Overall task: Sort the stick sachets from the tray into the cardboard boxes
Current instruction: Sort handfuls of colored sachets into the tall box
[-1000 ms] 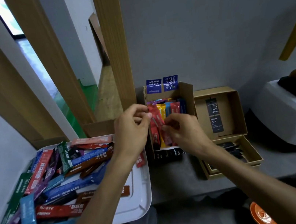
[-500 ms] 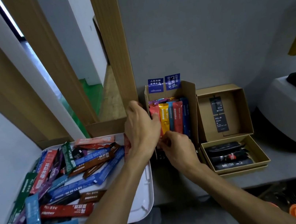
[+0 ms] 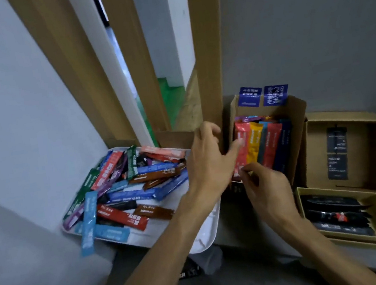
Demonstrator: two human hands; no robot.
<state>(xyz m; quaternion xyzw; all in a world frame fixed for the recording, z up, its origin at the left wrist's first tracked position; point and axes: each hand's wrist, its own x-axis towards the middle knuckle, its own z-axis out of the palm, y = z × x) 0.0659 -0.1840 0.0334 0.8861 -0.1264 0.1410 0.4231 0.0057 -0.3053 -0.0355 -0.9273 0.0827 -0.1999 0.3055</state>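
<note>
Here your left hand (image 3: pixel 209 163) grips the upright cardboard box (image 3: pixel 296 114) by its left wall; your right hand (image 3: pixel 265 187) pinches the coral stick sachet (image 3: pixel 242 135) inside it.

Your left hand (image 3: pixel 207 162) hides the left wall of the tall brown cardboard box (image 3: pixel 295 114), your right hand (image 3: pixel 267 189) covers the lower ends of its upright coloured stick sachets (image 3: pixel 265 145), and the blue labels' (image 3: pixel 251 97) print blurs beyond reading.
</note>
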